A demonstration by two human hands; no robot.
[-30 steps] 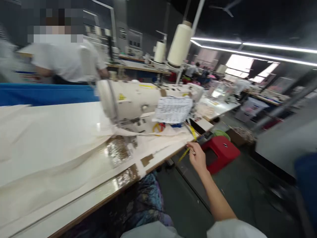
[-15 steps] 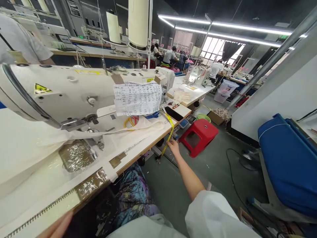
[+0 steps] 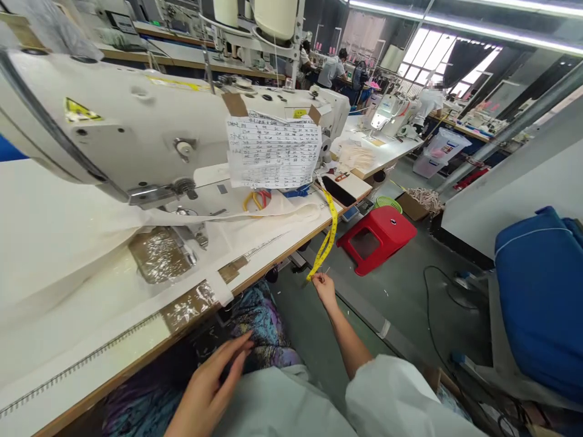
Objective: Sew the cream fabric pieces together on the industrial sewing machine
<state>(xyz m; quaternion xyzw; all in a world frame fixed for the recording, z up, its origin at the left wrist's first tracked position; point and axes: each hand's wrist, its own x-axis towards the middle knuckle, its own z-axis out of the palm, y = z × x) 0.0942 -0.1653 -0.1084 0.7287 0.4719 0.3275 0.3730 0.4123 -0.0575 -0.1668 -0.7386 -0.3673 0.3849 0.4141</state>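
A yellow tape measure point(image 3: 334, 221) hangs over the table's front edge, its upper part lying beside a black phone point(image 3: 337, 190). My right hand point(image 3: 324, 288) pinches the tape's hanging part below the edge, with a thin pointed thing sticking out by the fingers. Over my lap is my left hand point(image 3: 214, 385), its fingers stretched out and holding nothing. Pale fabric point(image 3: 273, 215) runs across the table point(image 3: 113, 331) and under the sewing machine point(image 3: 164, 121). Scissors with yellow and red handles point(image 3: 257, 199) lie behind the fabric.
A handwritten sheet point(image 3: 274, 152) is taped to the machine. On the floor to the right stand a red stool point(image 3: 382, 233) and a green basket point(image 3: 388, 205). A blue covered bundle point(image 3: 540, 303) is at far right. Several people work at machines farther back.
My left hand has come from the table's edge at lower left to over my lap. My right hand has drawn the tape's hanging part lower. The view has tilted down.
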